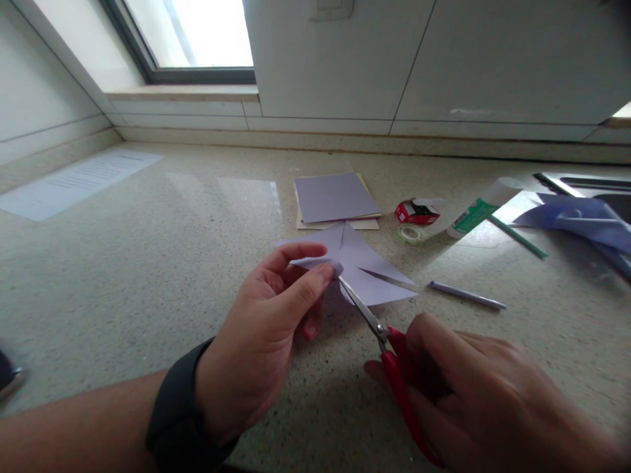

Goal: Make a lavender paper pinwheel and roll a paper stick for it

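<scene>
A lilac paper square [367, 253] with slits cut in from its corners is pinched between the thumb and fingers of my left hand [276, 302]. A small piece of the paper is bent up at the thumb tip. My right hand [468, 387] grips the red handles of the scissors [379, 332]. The scissor blades look almost closed, and their tips meet the paper right beside my left thumb. My left fingers hide part of the sheet. Right of the paper lies a thin lilac rolled tube [467, 295], touched by neither hand.
Behind the paper is a stack of coloured sheets [335, 197]. To its right are a red box [418, 211], a tape roll [411, 234], a glue stick [486, 207] and a green stick [517, 236]. A blue-purple item [582, 220] lies by the sink; a printed sheet [79, 180] lies far left.
</scene>
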Available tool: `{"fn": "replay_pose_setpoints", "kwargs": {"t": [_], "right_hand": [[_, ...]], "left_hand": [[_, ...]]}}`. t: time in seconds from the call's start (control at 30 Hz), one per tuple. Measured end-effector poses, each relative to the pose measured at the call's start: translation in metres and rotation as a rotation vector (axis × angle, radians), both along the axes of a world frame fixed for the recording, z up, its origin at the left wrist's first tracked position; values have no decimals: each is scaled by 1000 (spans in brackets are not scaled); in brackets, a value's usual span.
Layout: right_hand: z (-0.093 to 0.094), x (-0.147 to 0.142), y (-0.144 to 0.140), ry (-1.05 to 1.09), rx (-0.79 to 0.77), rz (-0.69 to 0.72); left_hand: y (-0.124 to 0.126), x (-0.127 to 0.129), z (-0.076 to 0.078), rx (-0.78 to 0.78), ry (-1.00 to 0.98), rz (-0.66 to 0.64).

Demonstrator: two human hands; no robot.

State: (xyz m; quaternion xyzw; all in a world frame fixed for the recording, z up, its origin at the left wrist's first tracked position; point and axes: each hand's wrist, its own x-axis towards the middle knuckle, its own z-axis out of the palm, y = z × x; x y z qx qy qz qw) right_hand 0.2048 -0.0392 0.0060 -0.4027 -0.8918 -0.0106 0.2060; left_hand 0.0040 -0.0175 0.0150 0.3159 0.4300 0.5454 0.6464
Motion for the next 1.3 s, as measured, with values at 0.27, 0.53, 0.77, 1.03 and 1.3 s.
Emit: {"fn": "replay_pose_setpoints", "kwargs": {"t": [0.27,0.53,0.77,1.03,1.3], "right_hand": [[0,2,-1,13,-4,-5],[-1,2,-2,13,-34,-25],[0,-1,-1,40,-53,-12],[1,2,-1,31,-53,-4],[-2,4,-2,13,-26,9]], "left_hand": [[1,1,0,7,-18,4],[-1,0,1,-8,-23,8],[-1,1,3,-14,-26,13],[-2,1,2,-19,-33,5],[-1,3,5,-41,-45,20]]}}
